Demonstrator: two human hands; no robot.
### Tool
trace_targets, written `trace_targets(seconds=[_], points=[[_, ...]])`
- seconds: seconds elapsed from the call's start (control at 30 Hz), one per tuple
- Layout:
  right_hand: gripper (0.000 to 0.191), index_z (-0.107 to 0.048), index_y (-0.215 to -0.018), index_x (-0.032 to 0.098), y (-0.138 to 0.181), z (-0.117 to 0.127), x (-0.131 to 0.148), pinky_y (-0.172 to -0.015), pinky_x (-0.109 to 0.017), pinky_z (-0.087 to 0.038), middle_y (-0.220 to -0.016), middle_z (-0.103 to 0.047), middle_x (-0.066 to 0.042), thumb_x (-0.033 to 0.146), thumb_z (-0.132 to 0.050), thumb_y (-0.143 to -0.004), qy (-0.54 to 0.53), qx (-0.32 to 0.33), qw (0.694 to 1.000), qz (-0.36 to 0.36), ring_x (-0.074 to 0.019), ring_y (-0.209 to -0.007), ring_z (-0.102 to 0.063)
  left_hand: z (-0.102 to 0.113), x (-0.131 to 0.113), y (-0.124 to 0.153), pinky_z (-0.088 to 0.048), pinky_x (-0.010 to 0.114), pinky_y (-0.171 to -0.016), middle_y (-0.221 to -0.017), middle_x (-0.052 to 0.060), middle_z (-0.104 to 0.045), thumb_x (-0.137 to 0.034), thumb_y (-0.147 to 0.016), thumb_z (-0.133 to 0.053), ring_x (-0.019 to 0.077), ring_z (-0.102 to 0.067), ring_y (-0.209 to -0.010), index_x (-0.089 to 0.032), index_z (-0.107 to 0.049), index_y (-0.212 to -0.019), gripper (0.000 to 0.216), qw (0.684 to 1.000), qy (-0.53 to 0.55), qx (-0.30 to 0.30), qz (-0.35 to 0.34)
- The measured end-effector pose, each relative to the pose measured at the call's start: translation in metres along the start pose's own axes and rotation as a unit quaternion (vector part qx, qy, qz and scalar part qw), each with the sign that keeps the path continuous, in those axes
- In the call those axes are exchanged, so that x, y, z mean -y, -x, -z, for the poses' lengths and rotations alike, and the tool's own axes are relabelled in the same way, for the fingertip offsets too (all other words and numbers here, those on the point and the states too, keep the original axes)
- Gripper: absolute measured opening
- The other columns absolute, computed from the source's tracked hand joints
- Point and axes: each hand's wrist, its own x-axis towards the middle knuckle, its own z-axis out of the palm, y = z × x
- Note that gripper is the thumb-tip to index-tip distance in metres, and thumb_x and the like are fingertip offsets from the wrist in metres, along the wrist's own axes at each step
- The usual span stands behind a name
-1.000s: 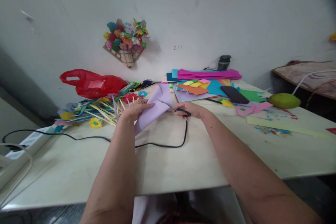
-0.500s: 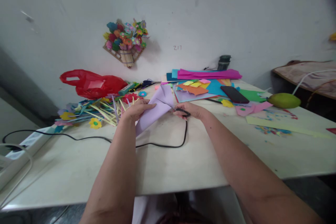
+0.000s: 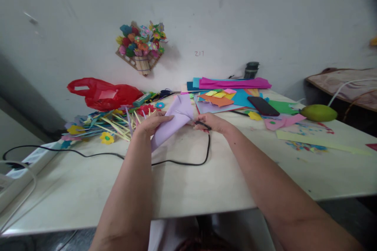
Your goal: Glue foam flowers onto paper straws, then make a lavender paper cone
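A sheet of lilac paper [image 3: 173, 123] is held up over the white table by my left hand [image 3: 153, 122], whose thumb lies on top of its left part. My right hand [image 3: 213, 122] is closed round the black handles of a pair of scissors [image 3: 203, 124]. The blades point left and lie across the paper, partly spread, with a slit in the sheet beside them. Below the right hand a black cable [image 3: 188, 163] runs over the tabletop. Just left of my left hand lie paper flowers [image 3: 107, 138] and yellow paper strips [image 3: 118, 125].
A red plastic bag [image 3: 108, 94] stands at the back left. Coloured paper sheets [image 3: 232, 83], a phone [image 3: 263, 106], a green mango-like fruit [image 3: 319, 113] and paper scraps [image 3: 306, 146] lie on the right. At the left edge is a white power strip [image 3: 35, 159]. A flower decoration [image 3: 141, 45] hangs on the wall.
The scissors and my right hand have shifted slightly left, and the blades reach farther across the lilac paper. My left hand has moved a little left with the sheet.
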Motion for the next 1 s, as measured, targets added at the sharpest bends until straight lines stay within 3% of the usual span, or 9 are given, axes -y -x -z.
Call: trace_targets(seconds=[0.27, 0.77, 1.0], points=[[0.031, -0.053, -0.083, 0.014, -0.002, 0.0, -0.002, -0.036, -0.018, -0.032, -0.045, -0.049, 0.009, 0.023, -0.072, -0.06, -0.01, -0.018, 1.0, -0.012, -0.0041, -0.035, -0.04, -0.001, 0.002, -0.002, -0.041, 0.022, -0.053, -0.066, -0.002, -0.058, -0.041, -0.056, -0.075, 0.011, -0.053, -0.057, -0.017, -0.056, -0.072, 0.034, 0.997, 0.029, -0.067, -0.005], [0.033, -0.048, -0.094, 0.018, -0.001, 0.002, -0.007, -0.036, -0.017, -0.036, -0.052, -0.051, 0.007, 0.034, -0.065, -0.072, 0.025, 0.037, 0.999, 0.012, -0.006, -0.039, -0.044, -0.003, 0.006, -0.008, -0.042, 0.024, -0.056, -0.072, 0.002, -0.061, -0.045, -0.06, -0.071, 0.0131, -0.054, -0.062, -0.016, -0.063, -0.073, 0.033, 1.0, -0.023, -0.005, -0.01], [0.042, -0.047, -0.1, 0.018, -0.008, 0.001, -0.013, -0.034, -0.016, -0.035, -0.05, -0.049, 0.008, 0.04, -0.067, -0.07, 0.021, 0.028, 0.999, 0.036, -0.0055, -0.037, -0.042, -0.003, 0.006, -0.007, -0.044, 0.025, -0.059, -0.075, 0.002, -0.062, -0.043, -0.058, -0.073, 0.0143, -0.056, -0.065, -0.017, -0.064, -0.072, 0.031, 1.0, -0.009, -0.024, -0.008]])
